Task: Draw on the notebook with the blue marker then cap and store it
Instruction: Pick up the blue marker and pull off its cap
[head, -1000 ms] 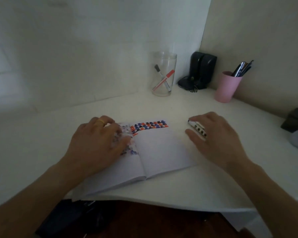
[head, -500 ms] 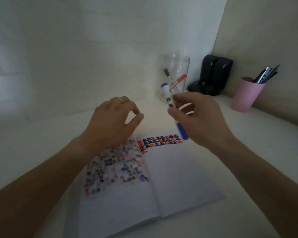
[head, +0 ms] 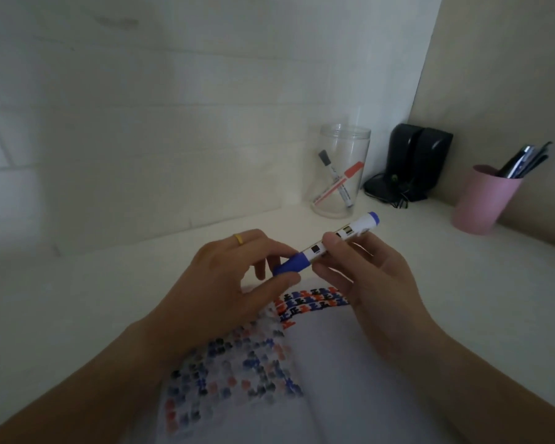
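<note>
The blue marker [head: 329,244] is held level above the open notebook [head: 350,363], white barrel with a blue cap at its left end and a blue plug at its right end. My right hand [head: 362,277] grips the barrel between thumb and fingers. My left hand [head: 225,283], with a yellow ring, pinches the blue cap [head: 291,264], which is on the marker. The notebook lies on the white desk [head: 77,299]; rows of small blue, red and black marks cover the left page and the top of the right page.
A clear jar [head: 342,169] with a red and a black marker stands at the back. Black speakers [head: 414,161] sit in the corner. A pink cup [head: 484,200] with several pens stands at the right wall.
My right hand picked the marker up off the desk and turned it level. My left hand left the notebook page and closed on the cap. The camera moved closer.
</note>
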A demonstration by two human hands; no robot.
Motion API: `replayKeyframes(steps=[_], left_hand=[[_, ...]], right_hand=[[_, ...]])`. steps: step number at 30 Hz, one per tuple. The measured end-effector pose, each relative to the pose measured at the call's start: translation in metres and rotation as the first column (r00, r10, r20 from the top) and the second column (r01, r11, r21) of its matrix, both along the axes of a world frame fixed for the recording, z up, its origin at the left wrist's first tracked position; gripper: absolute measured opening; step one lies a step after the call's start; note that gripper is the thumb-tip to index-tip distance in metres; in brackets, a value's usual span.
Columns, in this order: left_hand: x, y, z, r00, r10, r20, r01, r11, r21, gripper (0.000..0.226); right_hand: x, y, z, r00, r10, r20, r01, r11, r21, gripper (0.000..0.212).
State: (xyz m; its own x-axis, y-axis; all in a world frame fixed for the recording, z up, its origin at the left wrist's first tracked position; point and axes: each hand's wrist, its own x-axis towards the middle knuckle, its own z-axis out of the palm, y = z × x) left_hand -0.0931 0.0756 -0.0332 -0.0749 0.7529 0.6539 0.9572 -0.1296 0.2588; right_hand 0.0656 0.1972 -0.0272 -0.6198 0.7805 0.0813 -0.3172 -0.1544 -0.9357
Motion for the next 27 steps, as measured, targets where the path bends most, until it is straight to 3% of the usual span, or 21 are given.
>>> replayKeyframes(steps=[4,9,18,27], left_hand=[[0.003,0.001,-0.001,1.000,-0.016,0.004,0.016,1.000,0.018,0.034],[0.006,0.002,-0.002,1.000,0.000,-0.020,0.000,1.000,-0.012,0.028],[0.011,0.001,-0.001,0.999,-0.002,-0.046,-0.003,0.994,-0.111,0.031],[0.015,0.002,0.001,0.984,-0.102,0.148,0.120,0.986,-0.119,0.038]], right_hand=[[0.000,-0.004,0.001,1.000,-0.007,0.026,0.005,0.998,0.060,0.039],[-0.003,-0.005,-0.005,0.991,-0.052,0.127,0.018,0.966,0.259,0.048],[-0.003,-0.012,-0.003,0.996,-0.028,0.087,0.003,0.963,0.270,0.036],[-0.003,-0.016,-0.001,1.000,0.022,0.016,-0.025,0.972,0.233,0.030]])
